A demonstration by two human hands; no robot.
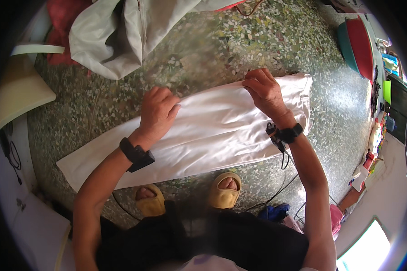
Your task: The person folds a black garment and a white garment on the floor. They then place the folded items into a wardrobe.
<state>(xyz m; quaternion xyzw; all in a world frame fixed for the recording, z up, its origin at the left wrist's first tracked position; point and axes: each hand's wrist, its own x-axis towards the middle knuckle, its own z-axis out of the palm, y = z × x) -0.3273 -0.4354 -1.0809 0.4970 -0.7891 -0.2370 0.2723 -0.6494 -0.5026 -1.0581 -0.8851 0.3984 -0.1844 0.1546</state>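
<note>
A pair of white trousers (220,132), folded lengthwise, lies across the speckled floor before me. Its waistband (305,96) with belt loops is at the right, and the leg ends reach to the lower left. My left hand (158,115) grips the far long edge near the middle, thumb and fingers closed at the cloth. Further right along that same edge, the bent fingers of my right hand (264,91) pinch the fabric. Soft wrinkles run through the cloth between and below the hands. Black bands with small devices sit on both wrists.
A heap of pale grey cloth (129,44) with a zip lies at the upper left, beside a cream chair seat (23,88). Nested red and teal basins (357,47) stand at the right. Yellow slippers (225,191) are near the trousers' close edge. A cable (281,189) trails below the right wrist.
</note>
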